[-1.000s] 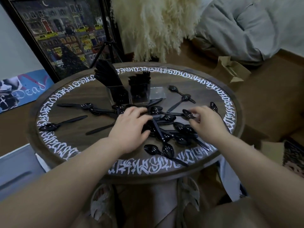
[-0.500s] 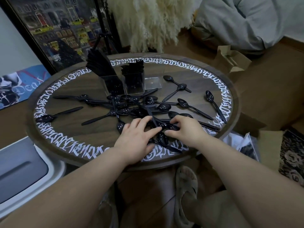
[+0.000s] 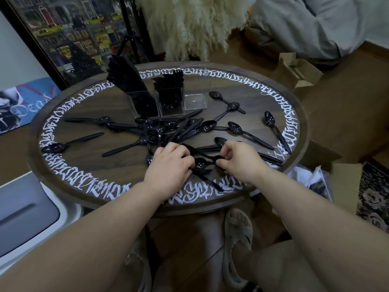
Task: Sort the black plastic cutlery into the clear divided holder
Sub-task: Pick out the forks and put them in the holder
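- Clearly light, thin and stiff: loose spoon (image 3: 55, 147) at far left, alone on the round table (image 3: 88, 165); best pinched at mid-handle.
- Clear divided holder (image 3: 168, 100) behind the pile: left and middle compartments packed with black pieces, right one empty.
- Tangled spoon pile (image 3: 168, 131) at centre (glossy, likely slippery, prone to snagging).
- Left hand (image 3: 170, 167), fingers curled, gripping bunched spoons (image 3: 201, 165) at the near edge.
- Right hand (image 3: 240, 160), thumb and fingertips pinching that bunch.
- Single spoon (image 3: 275, 131) at right, well apart.
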Demonstrator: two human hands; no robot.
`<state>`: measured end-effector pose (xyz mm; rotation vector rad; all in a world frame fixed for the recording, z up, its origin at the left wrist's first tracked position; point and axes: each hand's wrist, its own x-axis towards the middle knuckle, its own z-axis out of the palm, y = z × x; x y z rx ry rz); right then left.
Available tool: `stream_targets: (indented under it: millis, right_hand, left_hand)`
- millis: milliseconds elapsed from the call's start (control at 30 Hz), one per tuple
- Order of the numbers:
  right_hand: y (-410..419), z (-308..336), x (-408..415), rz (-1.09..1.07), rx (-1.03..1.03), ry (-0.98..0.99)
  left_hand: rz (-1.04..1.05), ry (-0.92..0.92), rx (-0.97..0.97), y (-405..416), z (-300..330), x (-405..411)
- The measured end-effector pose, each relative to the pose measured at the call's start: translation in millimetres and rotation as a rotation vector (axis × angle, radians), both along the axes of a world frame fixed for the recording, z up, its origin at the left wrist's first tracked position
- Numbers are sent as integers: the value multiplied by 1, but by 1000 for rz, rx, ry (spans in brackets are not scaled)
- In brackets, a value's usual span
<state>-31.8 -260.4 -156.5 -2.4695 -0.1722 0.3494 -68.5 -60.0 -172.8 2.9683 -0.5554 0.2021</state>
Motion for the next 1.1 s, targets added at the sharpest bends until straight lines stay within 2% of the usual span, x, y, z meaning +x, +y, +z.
stream_targets:
  millis: [200,433,500,667,800,1100]
  right_hand:
    - [9,4,0,-87,213,62]
    - [17,14,0,-113,242,86]
    - [19,13,-1,-33,179,88]
    - [31,7,-12,207,-128,24]
    - [51,-2,-10,221,-206,-65]
    - [70,-4,-4,238,-292,-57]
  left_hand:
    - [55,-48,-60,6,13,4]
    - [244,31,-212,33,27,-5]
    - [281,38,-238,42,27,-9]
    - [342,154,-353,52,29,-19]
    - [358,214,-330,56,27,-22]
    - [519,157,-401,72,31,-26]
